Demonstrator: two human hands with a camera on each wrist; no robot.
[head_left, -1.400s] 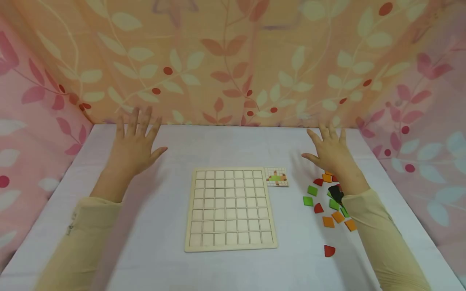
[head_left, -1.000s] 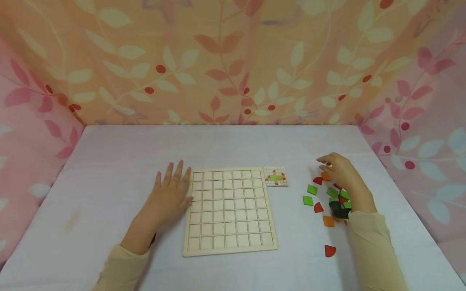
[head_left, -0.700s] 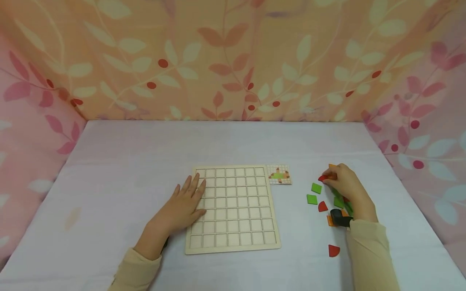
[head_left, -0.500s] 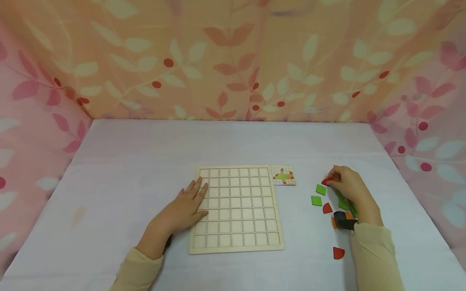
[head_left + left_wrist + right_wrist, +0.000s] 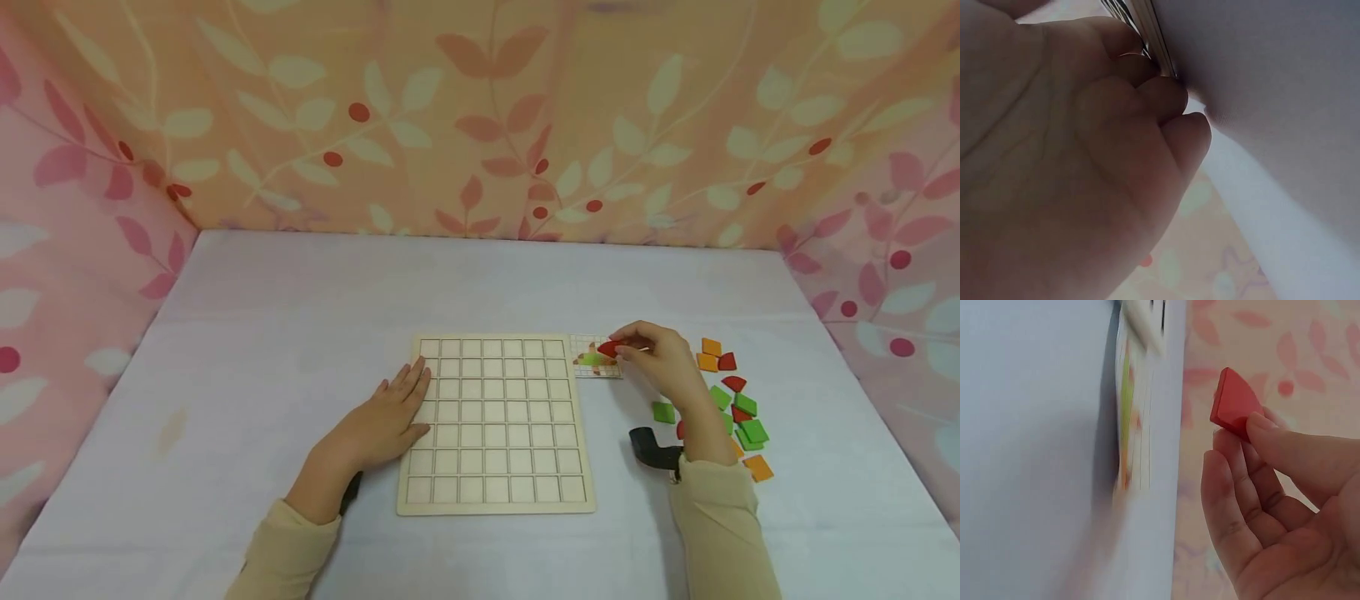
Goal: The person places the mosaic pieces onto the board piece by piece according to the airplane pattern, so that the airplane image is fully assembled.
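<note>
My right hand pinches a red quarter-circle tile between thumb and fingers, held up off the table. In the head view the tile overlaps the small pattern card, which lies against the board's upper right edge. The wooden grid board has bare square cells. On its left edge rests my left hand, fingers straight and slightly spread. The left wrist view shows the fingers of that hand at the board's edge.
To the right lie loose tiles: orange squares, green squares and red quarter-circles. My right forearm covers some of them. A black wrist camera juts from the right wrist. Patterned cloth walls enclose the white table.
Both hands came down from the far side. The left settled on the board's left edge; the right picked up a red tile from the pile and carried it left to the card.
</note>
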